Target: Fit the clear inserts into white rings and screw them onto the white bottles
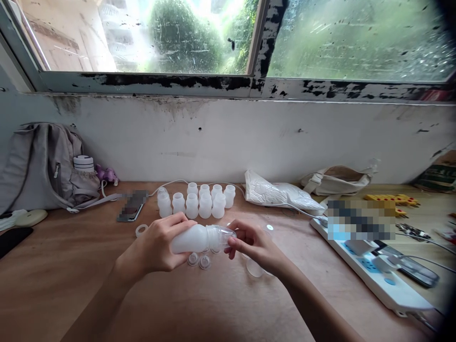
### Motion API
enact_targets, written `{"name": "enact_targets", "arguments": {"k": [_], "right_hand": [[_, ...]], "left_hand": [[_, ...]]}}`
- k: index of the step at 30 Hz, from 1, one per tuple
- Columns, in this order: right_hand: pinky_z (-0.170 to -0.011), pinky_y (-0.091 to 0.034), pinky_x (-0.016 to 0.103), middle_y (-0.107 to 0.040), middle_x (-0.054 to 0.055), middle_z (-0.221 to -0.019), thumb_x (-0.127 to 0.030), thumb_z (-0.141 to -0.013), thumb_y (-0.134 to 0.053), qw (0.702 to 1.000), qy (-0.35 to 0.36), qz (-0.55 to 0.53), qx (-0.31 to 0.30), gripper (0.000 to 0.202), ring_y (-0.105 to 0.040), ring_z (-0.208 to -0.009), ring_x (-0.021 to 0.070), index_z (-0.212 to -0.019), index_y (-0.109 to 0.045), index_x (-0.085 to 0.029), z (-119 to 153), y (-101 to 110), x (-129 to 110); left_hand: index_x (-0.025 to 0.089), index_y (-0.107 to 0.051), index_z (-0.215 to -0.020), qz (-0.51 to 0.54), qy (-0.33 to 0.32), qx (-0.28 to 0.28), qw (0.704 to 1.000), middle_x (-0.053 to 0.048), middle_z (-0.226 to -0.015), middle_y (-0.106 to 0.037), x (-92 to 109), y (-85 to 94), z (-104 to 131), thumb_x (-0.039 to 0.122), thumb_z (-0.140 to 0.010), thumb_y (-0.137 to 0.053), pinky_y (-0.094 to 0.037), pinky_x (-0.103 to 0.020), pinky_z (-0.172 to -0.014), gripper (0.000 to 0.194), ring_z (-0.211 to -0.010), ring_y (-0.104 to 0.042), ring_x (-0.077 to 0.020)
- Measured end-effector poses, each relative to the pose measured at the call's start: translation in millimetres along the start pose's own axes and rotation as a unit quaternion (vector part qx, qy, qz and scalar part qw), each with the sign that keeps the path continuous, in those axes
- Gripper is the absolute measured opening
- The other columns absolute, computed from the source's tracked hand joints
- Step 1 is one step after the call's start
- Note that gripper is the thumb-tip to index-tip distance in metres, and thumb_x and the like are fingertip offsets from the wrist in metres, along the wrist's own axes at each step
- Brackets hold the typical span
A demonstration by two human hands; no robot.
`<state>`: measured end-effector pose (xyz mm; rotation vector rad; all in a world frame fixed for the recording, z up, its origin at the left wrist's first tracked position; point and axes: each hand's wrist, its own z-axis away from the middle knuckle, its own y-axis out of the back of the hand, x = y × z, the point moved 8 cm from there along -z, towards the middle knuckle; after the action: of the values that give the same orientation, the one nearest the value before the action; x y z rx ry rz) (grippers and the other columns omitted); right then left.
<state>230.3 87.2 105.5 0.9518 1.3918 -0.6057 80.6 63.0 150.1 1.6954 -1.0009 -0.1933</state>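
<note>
A frosted white bottle (192, 239) lies sideways in the air above the table, its clear cap (221, 236) pointing right. My left hand (156, 244) is wrapped round the bottle's body. The fingers of my right hand (249, 242) pinch the far end of the clear cap. Below the bottle, small clear nipple-shaped pieces (204, 262) rest on the table. Behind it stand several frosted bottles (205, 205) in rows, and the leftmost one (164, 203) has a clear cap on top. A white ring (141, 231) lies left of my left hand.
On the wooden table (199, 308), clear round pieces (254, 268) lie beneath my right forearm. A phone (132, 206) and a grey backpack (50, 166) are at the left. A white plastic bag (274, 190) sits behind; a power strip (377, 275) with plugs and cables runs along the right.
</note>
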Motion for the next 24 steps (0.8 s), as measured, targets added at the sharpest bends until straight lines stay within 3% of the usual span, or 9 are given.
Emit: {"name": "enact_targets", "arguments": {"k": [4,10,18,21,24], "right_hand": [[-0.052,-0.044,0.022,-0.06,0.002,-0.065,-0.037,-0.077,-0.056,1.0,0.002,-0.008,-0.02,0.024,-0.057,-0.056,0.0111,-0.083,-0.052,-0.014,5.3,-2.9,-6.5],[-0.05,-0.043,0.023,-0.061,0.002,-0.064,-0.041,-0.075,-0.056,1.0,-0.001,0.014,-0.001,0.025,-0.058,-0.054,0.0123,-0.079,-0.05,-0.017,9.8,-3.1,-10.7],[-0.063,-0.047,0.028,-0.061,0.004,-0.072,-0.043,-0.077,-0.052,0.999,0.014,-0.004,0.028,0.03,-0.059,-0.066,0.0153,-0.091,-0.054,-0.016,-1.8,-5.2,-0.1],[-0.071,-0.046,0.029,-0.061,0.004,-0.084,-0.042,-0.079,-0.051,0.998,0.016,-0.009,0.054,0.03,-0.058,-0.081,0.0172,-0.096,-0.056,-0.018,-12.2,-3.3,10.0],[-0.071,-0.045,0.029,-0.061,0.004,-0.089,-0.042,-0.079,-0.05,0.992,0.044,0.015,0.117,0.032,-0.056,-0.083,0.0177,-0.098,-0.056,-0.018,-26.2,7.1,11.3]], "left_hand": [[0.02,-0.05,-0.108,0.027,-0.007,-0.01,1.0,-0.003,-0.087,-0.051,6.4,-0.2,0.5,0.016,-0.065,-0.058,-0.045,-0.025,-0.06,0.044,-0.07,-0.052,-0.0135],[0.02,-0.049,-0.107,-0.001,0.01,0.005,1.0,-0.003,-0.087,-0.052,14.4,3.8,3.0,0.017,-0.065,-0.056,-0.045,-0.026,-0.061,0.043,-0.07,-0.052,-0.014],[0.021,-0.049,-0.106,-0.099,0.051,-0.003,0.994,-0.004,-0.088,-0.054,12.6,3.6,3.2,0.022,-0.071,-0.052,-0.044,-0.028,-0.063,0.035,-0.076,-0.052,-0.017],[0.024,-0.044,-0.113,-0.125,0.072,-0.009,0.989,-0.004,-0.098,-0.053,6.5,3.7,1.2,0.031,-0.075,-0.052,-0.045,-0.031,-0.072,0.04,-0.086,-0.052,-0.019],[0.026,-0.034,-0.124,-0.137,0.078,0.027,0.987,-0.005,-0.115,-0.047,1.3,18.3,0.5,0.041,-0.074,-0.053,-0.039,-0.036,-0.088,0.055,-0.104,-0.045,-0.0217]]}}
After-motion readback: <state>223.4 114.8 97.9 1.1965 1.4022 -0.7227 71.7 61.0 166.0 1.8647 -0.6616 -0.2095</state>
